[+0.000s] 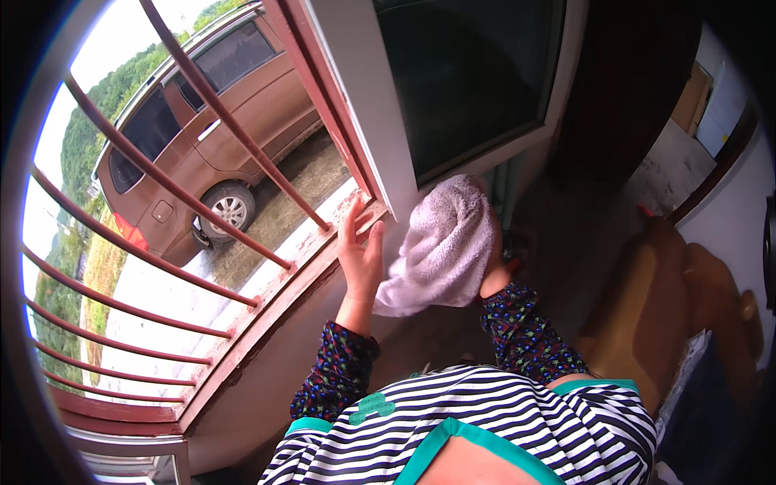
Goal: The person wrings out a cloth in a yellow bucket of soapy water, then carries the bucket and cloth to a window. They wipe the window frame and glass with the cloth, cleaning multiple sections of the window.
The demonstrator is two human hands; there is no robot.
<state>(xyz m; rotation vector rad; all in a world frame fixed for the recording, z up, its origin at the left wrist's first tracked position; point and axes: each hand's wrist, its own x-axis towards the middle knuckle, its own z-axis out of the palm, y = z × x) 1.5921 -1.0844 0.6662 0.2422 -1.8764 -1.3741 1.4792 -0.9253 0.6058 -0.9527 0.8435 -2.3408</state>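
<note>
A pale pinkish terry towel [447, 242] hangs in folds from my right hand [494, 257], which is mostly hidden behind it. The towel is in front of the lower frame of the opened window sash [453, 187]; whether it touches the frame I cannot tell. My left hand [360, 252] is raised beside the corner of the window sill [356, 230], its fingers stretched out and apart, with nothing in it. The towel's lower left edge hangs close to my left wrist. Dark patterned sleeves cover both forearms.
Reddish-brown bars [226, 121] cross the window opening on the left. A brown van [234, 125] stands outside beyond them. At the right is a brown, curved piece of furniture [638, 283]. A dark doorway-like area [622, 89] lies behind the sash.
</note>
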